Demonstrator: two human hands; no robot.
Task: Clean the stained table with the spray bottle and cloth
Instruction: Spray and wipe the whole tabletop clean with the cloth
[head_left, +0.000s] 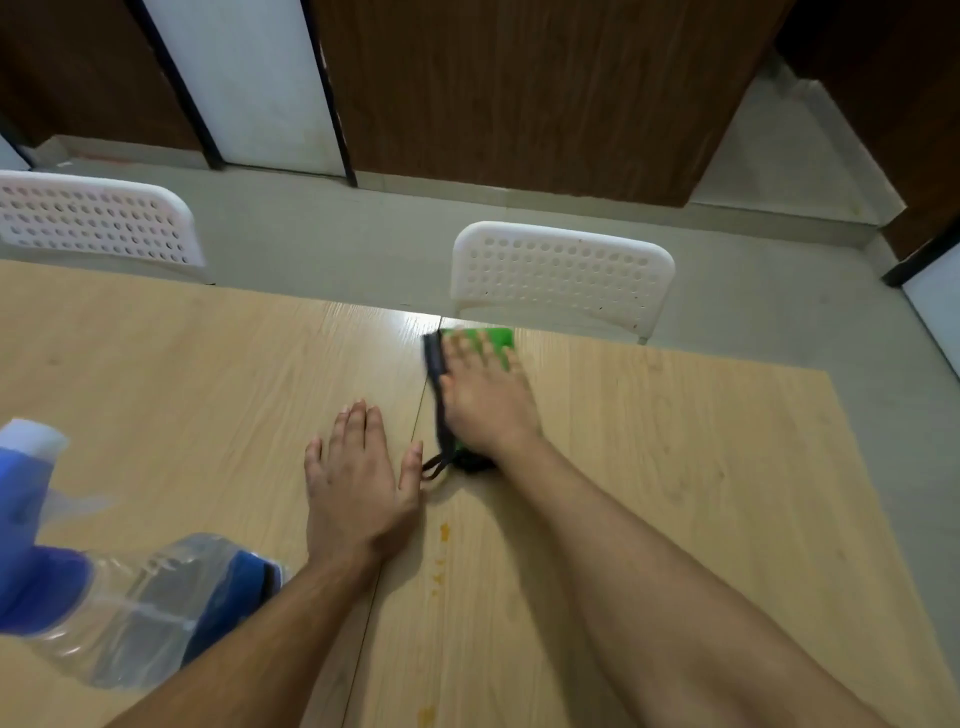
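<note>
My right hand (483, 389) lies flat with spread fingers on a green cloth with a black edge (501, 340), pressing it onto the light wooden table (675, 467) near the far edge. Flat on the table just left of it rests my left hand (358, 483), holding nothing. A clear spray bottle with a blue and white head (104, 597) stands at the near left, beside my left forearm. Small orange stains (441, 551) dot the wood between my forearms, with another orange stain (426, 714) near the bottom edge.
Two white perforated plastic chairs stand at the table's far side, one chair (561, 275) right behind the cloth and the other chair (93, 218) at the left. A seam (400, 467) runs down the tabletop between my hands. Grey floor and brown wall panels lie beyond.
</note>
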